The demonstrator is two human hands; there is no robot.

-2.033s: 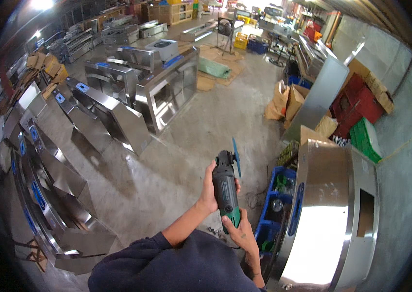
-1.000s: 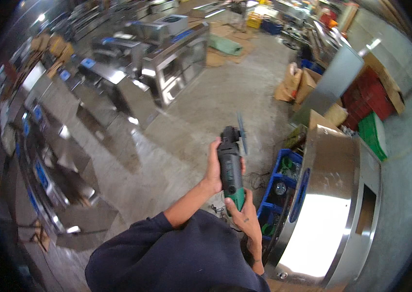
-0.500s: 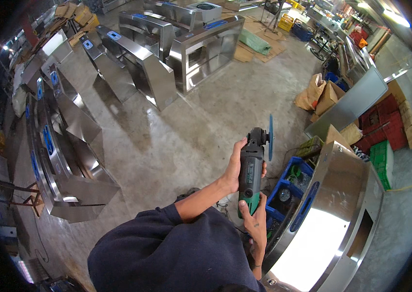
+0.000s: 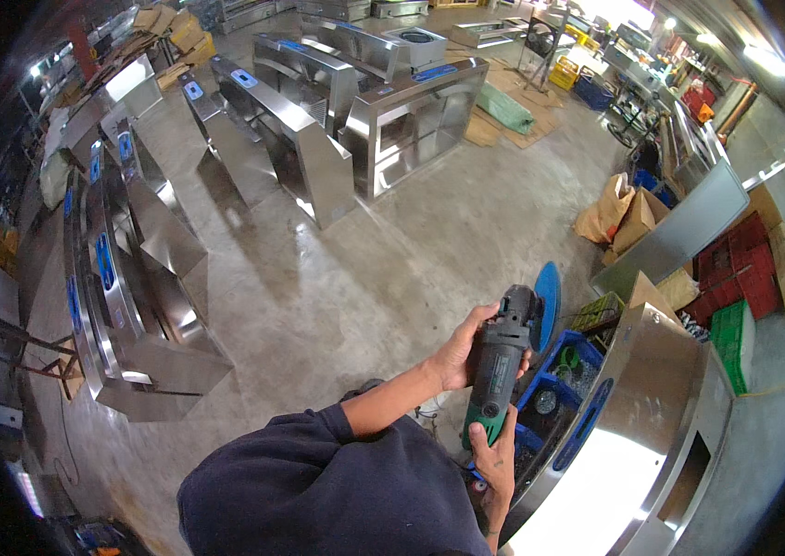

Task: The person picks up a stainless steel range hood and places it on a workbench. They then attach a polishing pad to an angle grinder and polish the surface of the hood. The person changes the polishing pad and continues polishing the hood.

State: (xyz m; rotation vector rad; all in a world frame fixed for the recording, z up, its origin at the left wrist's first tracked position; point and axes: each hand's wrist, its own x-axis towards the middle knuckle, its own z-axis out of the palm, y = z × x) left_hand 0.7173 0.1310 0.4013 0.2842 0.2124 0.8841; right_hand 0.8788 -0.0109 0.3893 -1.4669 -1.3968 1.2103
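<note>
An angle grinder (image 4: 498,361) with a dark body and green rear end is held up in front of me in both hands. Its blue disc (image 4: 549,304) is on the right side of the black head, touching nothing. My left hand (image 4: 457,360) wraps round the body just behind the head, some fingertips showing on the far side. Lower down, my right hand (image 4: 496,456) grips the green rear end, thumb on top. Close by on the right stands a stainless steel cabinet (image 4: 656,371) with a blue oval inset.
Blue crates (image 4: 570,347) holding small parts sit beside the cabinet. Several stainless steel gate housings (image 4: 304,157) stand ahead and to the left (image 4: 165,357). A leaning metal panel (image 4: 679,227), cardboard boxes (image 4: 640,221), red crates (image 4: 735,264) and a green crate (image 4: 730,343) line the right side.
The grinder has shifted right and down in view and turned, so its disc shows more of its face. Both hands keep their hold. The surroundings have also shifted slightly down and right.
</note>
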